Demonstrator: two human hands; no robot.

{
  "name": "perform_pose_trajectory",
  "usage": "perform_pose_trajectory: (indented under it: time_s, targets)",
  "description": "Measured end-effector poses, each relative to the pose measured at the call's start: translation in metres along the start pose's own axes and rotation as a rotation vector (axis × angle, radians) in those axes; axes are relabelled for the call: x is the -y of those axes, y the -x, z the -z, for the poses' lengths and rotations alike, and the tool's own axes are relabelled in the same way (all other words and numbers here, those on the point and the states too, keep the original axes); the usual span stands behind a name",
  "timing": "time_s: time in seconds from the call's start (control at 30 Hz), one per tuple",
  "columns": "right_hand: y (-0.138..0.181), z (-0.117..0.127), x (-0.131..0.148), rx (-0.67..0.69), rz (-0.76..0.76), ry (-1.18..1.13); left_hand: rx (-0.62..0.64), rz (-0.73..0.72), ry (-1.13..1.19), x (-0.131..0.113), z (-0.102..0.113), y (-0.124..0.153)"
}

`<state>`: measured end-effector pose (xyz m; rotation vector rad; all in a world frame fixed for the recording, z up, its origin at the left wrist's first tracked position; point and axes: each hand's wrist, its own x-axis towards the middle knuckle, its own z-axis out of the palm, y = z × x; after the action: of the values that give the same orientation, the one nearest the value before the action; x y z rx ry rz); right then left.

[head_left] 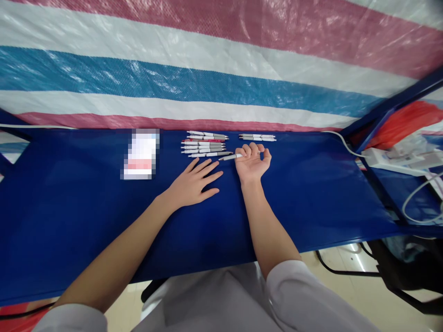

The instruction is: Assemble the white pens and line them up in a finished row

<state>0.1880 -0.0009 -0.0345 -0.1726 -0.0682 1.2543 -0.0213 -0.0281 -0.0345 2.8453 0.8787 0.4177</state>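
Note:
In the head view, my right hand [252, 163] is turned palm up with its fingers curled around a white and grey pen [230, 157], whose tip points left. My left hand [192, 183] lies palm down with its fingers spread, just below a group of pens [204, 149]. Those pens are mostly white with grey grips, stacked in near-parallel rows, and one among them is red. Beyond my right hand lies a smaller group of white and grey pens [258, 137].
Blue cloth covers the table [304, 198]. A blurred white and red item [141, 154] lies left of the pens. A striped plastic sheet [207, 69] hangs behind. On the right are a white power strip [391, 161], a cable [342, 138] and a red bag [408, 122].

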Motion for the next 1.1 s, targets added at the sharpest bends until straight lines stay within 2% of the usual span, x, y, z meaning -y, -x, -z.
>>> perform_pose_trajectory:
  time_s: [0.1,0.47,0.67,0.8,0.9,0.97,1.1]
  targets:
    - [-0.001,0.001,0.0,0.038,-0.016,-0.04,0.015,0.002,-0.017,-0.001,0.0,0.0]
    - [0.003,-0.001,0.002,-0.004,-0.011,-0.102,-0.001,-0.006,-0.043,-0.001,0.003,-0.002]
    - [0.006,-0.001,0.003,-0.009,0.025,-0.028,-0.037,0.004,-0.031,-0.002,0.002,-0.003]
    - [0.008,-0.004,0.002,-0.011,0.026,0.014,-0.117,0.07,0.06,0.002,0.004,-0.004]
    - [0.011,-0.009,0.0,-0.019,0.022,0.047,-0.264,0.164,0.097,0.003,0.01,-0.009]
    - [0.014,-0.014,-0.002,-0.017,0.0,0.071,-0.346,0.169,0.075,0.001,0.015,-0.015]
    - [0.024,-0.023,-0.008,-0.025,-0.046,0.083,-0.313,0.15,0.031,-0.006,0.024,-0.029]
